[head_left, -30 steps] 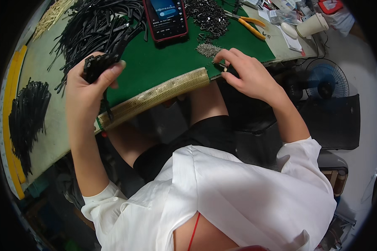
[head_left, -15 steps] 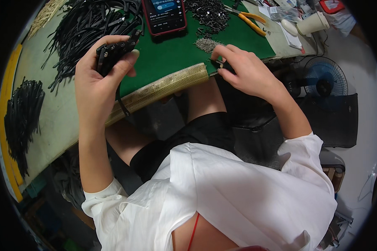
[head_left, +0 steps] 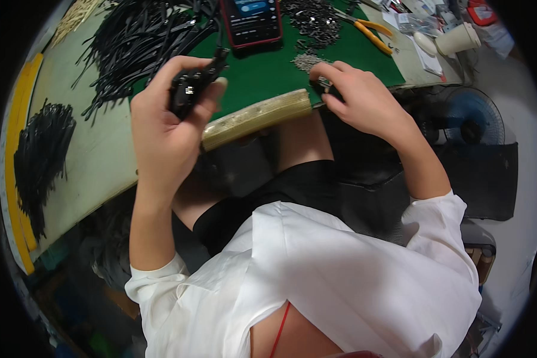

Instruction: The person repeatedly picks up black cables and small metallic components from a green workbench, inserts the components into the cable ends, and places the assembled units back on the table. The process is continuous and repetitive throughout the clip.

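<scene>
My left hand [head_left: 167, 116] is closed around a bundle of black straps with shiny black pieces [head_left: 189, 89], raised over the near edge of a green mat [head_left: 244, 77]. Motion blurs that bundle. Over to the right, my right hand [head_left: 367, 98] has its thumb and fingers pinched on a small dark piece [head_left: 327, 88] whose kind I cannot make out. Just beyond those fingertips lies a heap of tiny grey metal bits [head_left: 307, 62]. A larger heap of small black parts [head_left: 315, 25] is behind it.
Black straps [head_left: 149, 42] are piled at the far left, with another bundle [head_left: 45, 158] nearer. A phone [head_left: 252, 27], orange-handled pliers [head_left: 373, 37] and a pale cup [head_left: 458, 40] stand farther back. A yellowish padded strip [head_left: 259, 118] lines the table edge; a fan [head_left: 472, 119] is at right.
My left hand has moved right with the strap bundle, and the strap end hanging below it no longer shows. My right hand keeps its pinch near the grey bits. The whole view has shifted slightly.
</scene>
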A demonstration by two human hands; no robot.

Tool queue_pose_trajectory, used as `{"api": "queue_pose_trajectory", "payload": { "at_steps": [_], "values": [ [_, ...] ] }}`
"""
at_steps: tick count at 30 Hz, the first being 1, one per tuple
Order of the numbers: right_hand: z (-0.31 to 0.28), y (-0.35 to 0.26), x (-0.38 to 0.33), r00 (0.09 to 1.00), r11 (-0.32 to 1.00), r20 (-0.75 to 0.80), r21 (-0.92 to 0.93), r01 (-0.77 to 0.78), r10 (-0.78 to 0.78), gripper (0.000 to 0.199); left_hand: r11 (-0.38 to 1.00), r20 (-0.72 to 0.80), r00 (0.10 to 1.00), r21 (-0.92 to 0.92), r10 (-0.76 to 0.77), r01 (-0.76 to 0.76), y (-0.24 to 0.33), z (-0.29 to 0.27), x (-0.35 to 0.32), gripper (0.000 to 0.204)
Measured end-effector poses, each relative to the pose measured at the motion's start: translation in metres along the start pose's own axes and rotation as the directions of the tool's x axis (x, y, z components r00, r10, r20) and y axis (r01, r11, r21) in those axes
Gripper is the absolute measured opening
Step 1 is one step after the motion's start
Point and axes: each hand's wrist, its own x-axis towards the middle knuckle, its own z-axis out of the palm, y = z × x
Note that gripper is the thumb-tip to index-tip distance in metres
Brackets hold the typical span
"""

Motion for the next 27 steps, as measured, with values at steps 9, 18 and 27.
{"api": "queue_pose_trajectory", "payload": {
  "at_steps": [9, 18, 27],
  "values": [
    [-0.012, -0.066, -0.006, 0.994, 0.129, 0.057, 0.991, -0.045, -0.097, 0.035, 0.798, -0.023, 0.880, 0.435, 0.474, -0.418, -0.005, 0.020, -0.012, 0.027],
    [-0.012, -0.084, -0.003, 0.979, -0.107, 0.188, 0.975, -0.197, -0.084, 0.032, 0.743, -0.020, 0.821, 0.439, 0.570, -0.505, -0.005, 0.020, -0.008, 0.042],
    [0.033, -0.097, 0.007, 0.881, 0.772, -0.472, 0.563, 0.294, 0.009, 0.036, 0.695, 0.070, 0.856, 0.551, 0.513, -0.462, -0.016, 0.012, -0.009, 0.041]
  ]
}}
